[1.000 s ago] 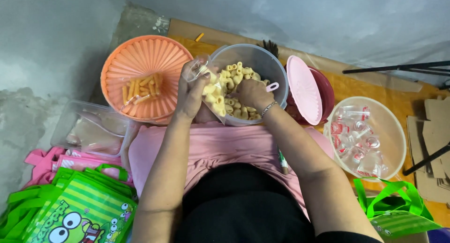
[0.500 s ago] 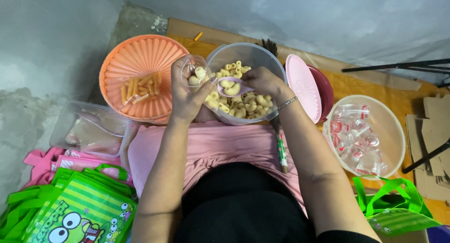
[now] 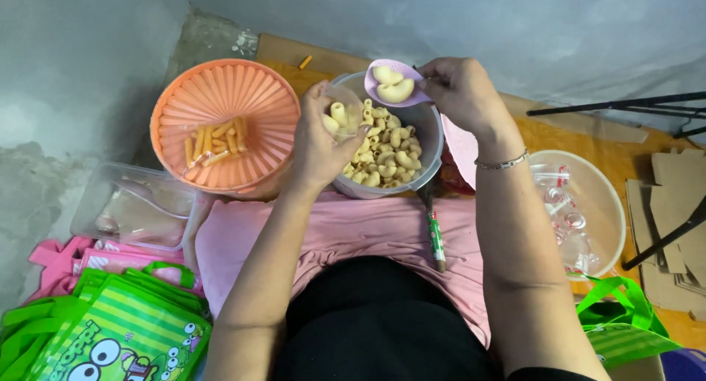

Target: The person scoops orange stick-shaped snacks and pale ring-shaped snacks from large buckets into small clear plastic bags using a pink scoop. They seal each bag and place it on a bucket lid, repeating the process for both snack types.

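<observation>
My left hand holds a small clear plastic cup with a few pale pasta pieces in it, tilted over a clear bowl full of elbow-shaped pasta. My right hand grips a small lilac scoop carrying two pasta pieces, raised above the bowl's far rim, just right of the cup. The bowl rests at the edge of my pink lap cloth.
An orange ribbed lid with stick snacks lies left of the bowl. A clear tub sits at left. A round basin of small clear cups is at right. Green and pink bags, a pink lid, a green marker.
My right hand lifted the scoop out of the bowl with pasta on it and brought it up beside the cup. My left hand raised the cup slightly.
</observation>
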